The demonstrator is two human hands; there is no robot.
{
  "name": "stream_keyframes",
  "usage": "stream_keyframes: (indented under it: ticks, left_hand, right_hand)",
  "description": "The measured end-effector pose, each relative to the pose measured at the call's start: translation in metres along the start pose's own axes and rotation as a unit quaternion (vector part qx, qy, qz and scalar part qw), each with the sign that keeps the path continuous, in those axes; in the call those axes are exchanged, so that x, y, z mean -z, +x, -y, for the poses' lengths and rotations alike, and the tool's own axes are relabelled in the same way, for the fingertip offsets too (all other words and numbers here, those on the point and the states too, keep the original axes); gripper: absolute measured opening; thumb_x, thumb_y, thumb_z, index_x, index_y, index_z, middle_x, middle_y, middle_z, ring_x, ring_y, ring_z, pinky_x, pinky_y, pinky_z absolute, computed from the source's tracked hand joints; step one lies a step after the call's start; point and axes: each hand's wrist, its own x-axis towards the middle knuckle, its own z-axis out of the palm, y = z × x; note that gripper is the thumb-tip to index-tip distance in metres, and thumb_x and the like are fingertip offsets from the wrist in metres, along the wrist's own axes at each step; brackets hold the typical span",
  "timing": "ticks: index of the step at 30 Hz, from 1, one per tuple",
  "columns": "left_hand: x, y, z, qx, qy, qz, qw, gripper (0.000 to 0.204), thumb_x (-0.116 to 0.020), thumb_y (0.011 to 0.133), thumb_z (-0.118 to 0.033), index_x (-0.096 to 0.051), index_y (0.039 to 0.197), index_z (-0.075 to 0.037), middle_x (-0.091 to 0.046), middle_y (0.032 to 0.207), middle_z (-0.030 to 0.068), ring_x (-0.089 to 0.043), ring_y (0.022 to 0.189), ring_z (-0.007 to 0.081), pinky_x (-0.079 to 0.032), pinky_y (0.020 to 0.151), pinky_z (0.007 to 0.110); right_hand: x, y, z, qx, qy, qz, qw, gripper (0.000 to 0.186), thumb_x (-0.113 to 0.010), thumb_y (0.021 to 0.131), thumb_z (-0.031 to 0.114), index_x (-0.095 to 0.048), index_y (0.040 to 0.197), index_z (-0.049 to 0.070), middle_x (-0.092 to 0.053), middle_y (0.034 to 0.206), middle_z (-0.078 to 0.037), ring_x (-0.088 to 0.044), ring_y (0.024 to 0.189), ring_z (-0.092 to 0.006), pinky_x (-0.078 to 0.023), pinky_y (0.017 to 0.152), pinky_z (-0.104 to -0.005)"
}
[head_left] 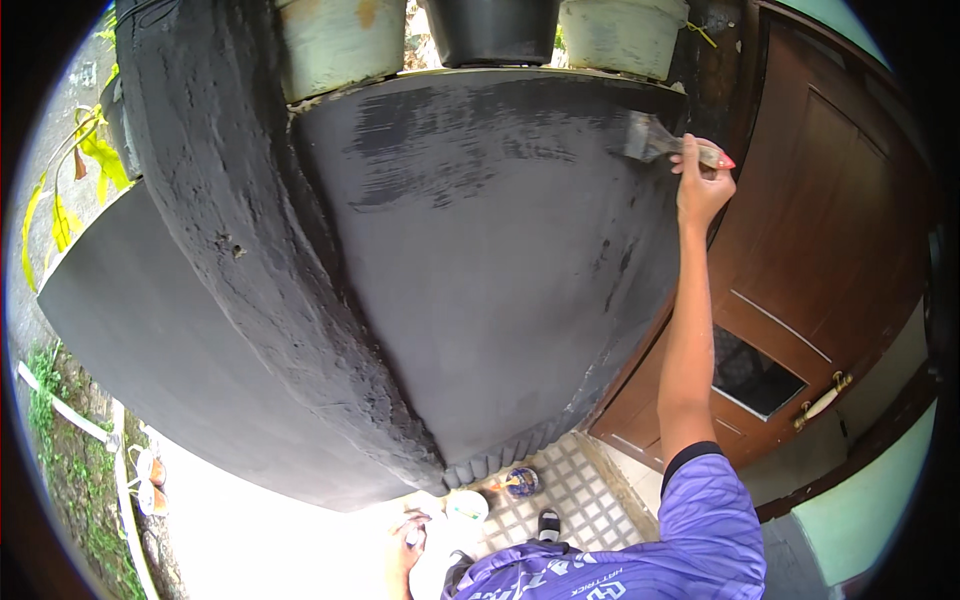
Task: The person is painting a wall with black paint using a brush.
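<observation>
My right hand (pixel 706 182) is closed round the handle of a paintbrush (pixel 650 138), which has a red tip at its end. The bristles, a little smeared by motion, touch the upper right of a dark grey wall panel (pixel 480 270). Darker wet-looking strokes run across the panel's top, with streaky edges at the left. Low in the picture, my left hand (pixel 408 540) has its fingers curled; glare hides what they hold. Beside it is a white tub (pixel 467 507), partly washed out.
Pale and black plant pots (pixel 490 32) stand along the wall's top. A rough dark pillar (pixel 260 200) borders the panel on the left, a brown wooden door (pixel 800 230) on the right. On the tiled floor (pixel 590 495) sit a paint can (pixel 521 482) and my sandalled foot (pixel 549 524).
</observation>
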Motion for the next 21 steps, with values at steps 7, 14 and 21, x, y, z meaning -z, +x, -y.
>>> stream_keyframes:
  ticks: [7, 14, 21]
  left_hand:
    - [-0.048, -0.005, 0.007, 0.049, -0.062, -0.019, 0.997, 0.02, -0.062, 0.08, 0.001, -0.069, 0.096, -0.006, -0.071, 0.1, 0.0106, -0.067, 0.098, 0.0265, -0.05, 0.088, 0.035]
    - [-0.105, 0.006, 0.001, 0.004, -0.179, -0.04, 0.983, 0.016, -0.062, 0.081, 0.002, -0.069, 0.094, -0.004, -0.072, 0.099, 0.0121, -0.067, 0.099, 0.0244, -0.05, 0.087, 0.036]
    - [-0.124, 0.028, -0.032, -0.114, 0.084, -0.049, 0.989, 0.035, -0.052, 0.099, -0.017, -0.056, 0.133, -0.01, -0.067, 0.116, 0.0096, -0.059, 0.109, 0.0222, -0.05, 0.081, 0.035]
  right_hand:
    - [0.06, 0.029, -0.043, 0.032, -0.146, -0.086, 0.985, 0.021, -0.069, 0.092, 0.014, -0.065, 0.089, -0.006, -0.068, 0.078, -0.007, -0.067, 0.064, -0.0122, -0.055, 0.057, -0.0246]
    - [0.056, -0.058, -0.066, 0.047, -0.099, -0.028, 0.994, 0.012, -0.063, 0.092, -0.001, -0.067, 0.102, -0.006, -0.071, 0.091, -0.013, -0.069, 0.087, -0.0188, -0.054, 0.082, -0.0296]
    - [0.1, -0.17, -0.077, -0.335, 0.1, -0.096, 0.932, 0.038, -0.056, 0.101, 0.023, -0.058, 0.125, -0.007, -0.07, 0.099, -0.016, -0.068, 0.074, -0.0153, -0.054, 0.057, -0.0253]
